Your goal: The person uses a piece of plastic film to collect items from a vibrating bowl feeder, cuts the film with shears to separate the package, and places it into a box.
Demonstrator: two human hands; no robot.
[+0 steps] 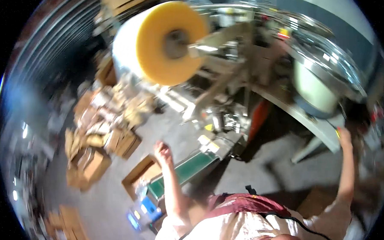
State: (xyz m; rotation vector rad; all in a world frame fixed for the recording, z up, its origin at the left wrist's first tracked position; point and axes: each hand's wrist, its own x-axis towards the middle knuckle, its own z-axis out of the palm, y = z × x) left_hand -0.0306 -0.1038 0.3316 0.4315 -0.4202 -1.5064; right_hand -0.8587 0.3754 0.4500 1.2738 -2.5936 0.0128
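Right up close, bottom of the frame: a white shirt [237, 225] and a maroon waist cloth [247, 202]. And out to the far right goes the right hand [345, 137], at the corner of a pale machine table [305, 119], a small yellow piece [338, 133] right by the fingers! Gripping it, or just touching? Blur says I can't tell. The step in hand looks like a reach to that corner; the next move, I'd judge, calls for steady fingers there.

Just above, upper right, one shiny metal bowl [326, 56] over one pale drum [312, 89]. Now mid-frame, the left hand [162, 153], fingers curled in the air, how tightly I can't tell, no object showing. Near it, one green conveyor belt [188, 174], one open carton [128, 189] alongside, one blue unit [148, 209] at its lower end.

Top centre, one big yellow-faced roll [151, 46]! Left of centre, a heap of packages [110, 106], too jumbled to count; lower left, stacked cartons [68, 226], several, number lost in the blur.
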